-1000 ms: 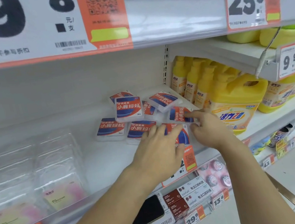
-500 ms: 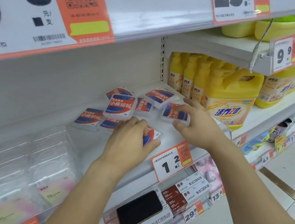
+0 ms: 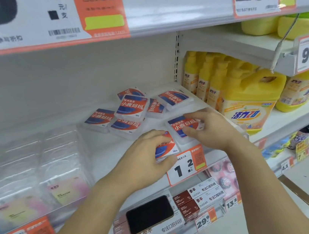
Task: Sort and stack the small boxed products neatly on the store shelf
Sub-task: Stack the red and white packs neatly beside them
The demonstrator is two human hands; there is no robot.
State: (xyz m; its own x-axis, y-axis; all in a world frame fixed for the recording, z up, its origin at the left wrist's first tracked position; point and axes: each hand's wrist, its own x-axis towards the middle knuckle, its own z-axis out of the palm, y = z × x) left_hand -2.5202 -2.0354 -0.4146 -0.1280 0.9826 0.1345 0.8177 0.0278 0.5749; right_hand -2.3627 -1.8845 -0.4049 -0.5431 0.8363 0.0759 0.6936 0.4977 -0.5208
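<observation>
Several small flat boxes with red and blue labels lie scattered on the white shelf. My left hand grips one box at the shelf's front edge, fingers over its top and thumb below. My right hand holds another box just to the right, thumb on the label and fingers along its far edge. Behind them a loose pile of the same boxes lies at mixed angles, one box tilted at the back right.
Clear plastic packs fill the shelf's left part. Yellow detergent bottles stand on the right. A price tag hangs on the front rail. A black phone lies on boxes one shelf below.
Both hands drew back from the pile toward the shelf's front edge, each bringing one box along. The right hand's box now lies label-up beside the left one.
</observation>
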